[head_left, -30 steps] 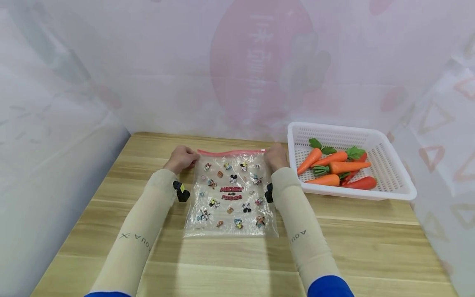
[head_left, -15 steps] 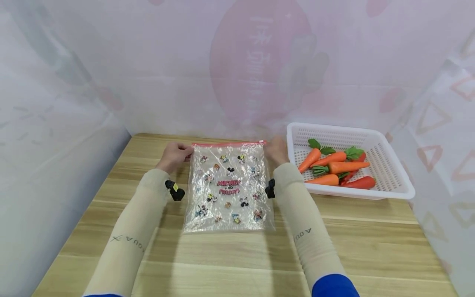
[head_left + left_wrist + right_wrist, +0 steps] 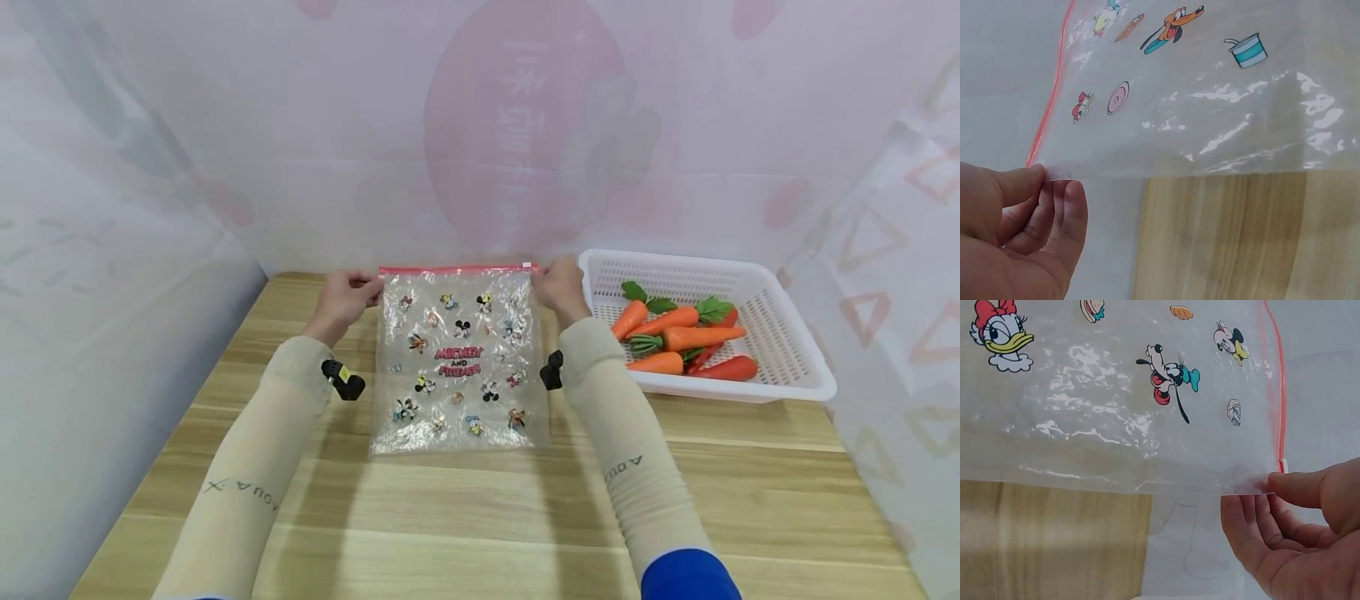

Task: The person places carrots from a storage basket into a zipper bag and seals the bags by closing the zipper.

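Note:
A clear zipper bag (image 3: 463,392) printed with cartoon characters hangs spread between my two hands, its red zip edge along the top. My left hand (image 3: 345,302) pinches the bag's upper left corner; in the left wrist view the thumb (image 3: 1019,184) presses on top with the fingers below. At the upper right corner my right hand (image 3: 560,288) pinches the other end, close to the white slider (image 3: 1283,465). The bag looks flat, with nothing inside.
On the right stands a white perforated basket (image 3: 802,367) holding several carrots (image 3: 705,337) and red peppers (image 3: 726,369). Its left end is close beside my right hand. Printed sheets (image 3: 330,167) wall in the wooden table (image 3: 450,525) at the back and sides.
Both hands have moved up and away toward the back, raising the bag's zip edge. The left hand has also shifted left, and the bag looks pulled flatter. The basket is unchanged.

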Demonstrator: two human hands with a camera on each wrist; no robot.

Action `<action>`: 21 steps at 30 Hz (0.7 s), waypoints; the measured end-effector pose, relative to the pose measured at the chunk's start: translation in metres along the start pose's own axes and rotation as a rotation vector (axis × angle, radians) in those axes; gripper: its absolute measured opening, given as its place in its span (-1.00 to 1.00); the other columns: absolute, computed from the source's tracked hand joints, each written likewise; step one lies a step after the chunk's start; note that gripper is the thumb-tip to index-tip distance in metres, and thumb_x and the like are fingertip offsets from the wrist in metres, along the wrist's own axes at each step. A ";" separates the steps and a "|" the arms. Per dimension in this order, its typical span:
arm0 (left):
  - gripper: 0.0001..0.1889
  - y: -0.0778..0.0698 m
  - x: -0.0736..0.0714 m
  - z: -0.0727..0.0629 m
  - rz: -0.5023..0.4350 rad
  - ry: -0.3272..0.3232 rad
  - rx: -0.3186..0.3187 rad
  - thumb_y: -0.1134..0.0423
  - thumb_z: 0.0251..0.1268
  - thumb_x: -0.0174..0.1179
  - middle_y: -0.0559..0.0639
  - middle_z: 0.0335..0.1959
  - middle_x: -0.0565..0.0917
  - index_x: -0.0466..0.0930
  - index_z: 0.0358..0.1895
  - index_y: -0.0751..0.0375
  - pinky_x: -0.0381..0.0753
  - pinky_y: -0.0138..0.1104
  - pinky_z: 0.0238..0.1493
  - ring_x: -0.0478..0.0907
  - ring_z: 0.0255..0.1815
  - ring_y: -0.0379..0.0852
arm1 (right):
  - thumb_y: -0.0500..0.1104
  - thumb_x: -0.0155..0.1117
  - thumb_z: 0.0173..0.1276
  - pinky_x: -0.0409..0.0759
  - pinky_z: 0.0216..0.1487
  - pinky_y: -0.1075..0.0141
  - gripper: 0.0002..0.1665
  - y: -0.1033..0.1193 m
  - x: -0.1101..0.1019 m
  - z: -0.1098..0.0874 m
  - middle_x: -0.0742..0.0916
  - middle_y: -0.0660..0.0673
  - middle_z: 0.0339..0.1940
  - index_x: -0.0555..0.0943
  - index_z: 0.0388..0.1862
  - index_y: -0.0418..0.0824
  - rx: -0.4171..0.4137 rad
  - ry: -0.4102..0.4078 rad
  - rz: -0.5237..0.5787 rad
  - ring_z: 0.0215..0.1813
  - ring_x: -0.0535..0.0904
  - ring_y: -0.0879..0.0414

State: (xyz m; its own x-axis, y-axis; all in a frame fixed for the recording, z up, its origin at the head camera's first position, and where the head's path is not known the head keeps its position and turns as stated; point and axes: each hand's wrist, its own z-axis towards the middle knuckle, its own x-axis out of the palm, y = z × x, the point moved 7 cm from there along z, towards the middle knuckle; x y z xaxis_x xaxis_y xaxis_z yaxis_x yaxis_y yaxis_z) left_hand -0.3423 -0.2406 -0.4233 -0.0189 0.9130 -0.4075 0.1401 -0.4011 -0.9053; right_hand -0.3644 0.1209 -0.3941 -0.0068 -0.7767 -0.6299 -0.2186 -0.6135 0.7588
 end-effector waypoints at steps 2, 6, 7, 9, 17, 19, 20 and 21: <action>-0.62 -0.006 -0.002 -0.001 -0.016 -0.003 0.014 0.17 0.66 0.11 0.15 0.01 0.64 0.57 0.23 0.45 0.69 -0.17 0.27 0.63 -0.04 -0.12 | -0.19 0.16 0.55 0.32 -0.53 0.35 -0.55 0.003 -0.005 -0.002 0.52 0.02 -0.67 0.59 -0.63 -0.19 -0.014 -0.011 0.002 -0.49 0.42 0.12; -0.62 -0.017 -0.004 -0.003 -0.058 -0.003 0.037 0.19 0.65 0.12 0.11 -0.01 0.64 0.56 0.23 0.47 0.71 -0.28 0.22 0.63 -0.08 -0.19 | -0.16 0.18 0.58 0.39 -0.40 0.37 -0.64 0.013 -0.016 -0.010 0.66 -0.02 -0.47 0.79 -0.35 -0.30 -0.047 -0.039 -0.014 -0.23 0.53 0.06; -0.62 -0.020 -0.005 -0.004 -0.066 -0.001 0.040 0.18 0.65 0.11 0.10 -0.01 0.63 0.55 0.24 0.47 0.72 -0.32 0.19 0.62 -0.08 -0.19 | -0.15 0.17 0.58 0.39 -0.38 0.35 -0.63 0.015 -0.018 -0.011 0.66 -0.03 -0.48 0.79 -0.33 -0.32 -0.057 -0.041 -0.013 -0.20 0.53 0.05; -0.61 -0.025 -0.006 -0.005 -0.079 -0.002 0.046 0.18 0.66 0.11 0.08 -0.01 0.62 0.55 0.25 0.46 0.72 -0.41 0.12 0.62 -0.07 -0.19 | -0.14 0.17 0.59 0.40 -0.35 0.34 -0.62 0.019 -0.022 -0.013 0.65 0.00 -0.51 0.79 -0.34 -0.31 -0.076 -0.046 -0.001 -0.17 0.52 0.05; -0.60 -0.042 -0.015 -0.010 -0.053 -0.027 0.065 0.11 0.66 0.10 0.05 0.03 0.61 0.55 0.27 0.37 0.68 -0.34 0.16 0.62 0.01 -0.13 | -0.18 0.18 0.59 0.41 -0.41 0.31 -0.67 0.030 -0.032 -0.015 0.57 0.00 -0.57 0.70 -0.35 -0.32 -0.106 -0.059 0.076 -0.41 0.44 0.11; -0.59 -0.046 -0.018 -0.011 -0.049 -0.032 0.075 0.10 0.67 0.09 0.06 0.04 0.60 0.55 0.27 0.37 0.66 -0.23 0.25 0.62 0.04 -0.12 | -0.17 0.18 0.60 0.43 -0.38 0.32 -0.71 0.033 -0.035 -0.016 0.61 -0.05 -0.44 0.71 -0.27 -0.32 -0.112 -0.058 0.078 -0.36 0.47 0.11; -0.60 -0.048 -0.019 -0.011 -0.054 -0.035 0.083 0.10 0.66 0.10 0.07 0.04 0.61 0.55 0.27 0.37 0.65 -0.19 0.30 0.62 0.04 -0.12 | -0.17 0.18 0.60 0.45 -0.36 0.32 -0.72 0.034 -0.037 -0.017 0.64 -0.08 -0.37 0.72 -0.23 -0.32 -0.113 -0.055 0.086 -0.32 0.49 0.10; -0.59 -0.050 -0.020 -0.011 -0.059 -0.035 0.090 0.11 0.66 0.10 0.07 0.05 0.61 0.55 0.27 0.38 0.64 -0.17 0.33 0.62 0.04 -0.12 | -0.16 0.18 0.61 0.46 -0.33 0.32 -0.73 0.035 -0.038 -0.018 0.65 -0.11 -0.31 0.73 -0.19 -0.31 -0.115 -0.049 0.089 -0.28 0.50 0.09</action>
State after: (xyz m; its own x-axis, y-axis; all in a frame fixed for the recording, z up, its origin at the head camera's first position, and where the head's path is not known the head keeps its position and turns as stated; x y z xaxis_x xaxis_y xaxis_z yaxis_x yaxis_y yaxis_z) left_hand -0.3380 -0.2376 -0.3687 -0.0593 0.9328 -0.3555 0.0487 -0.3530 -0.9344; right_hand -0.3544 0.1267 -0.3406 -0.0695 -0.8227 -0.5642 -0.1018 -0.5568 0.8244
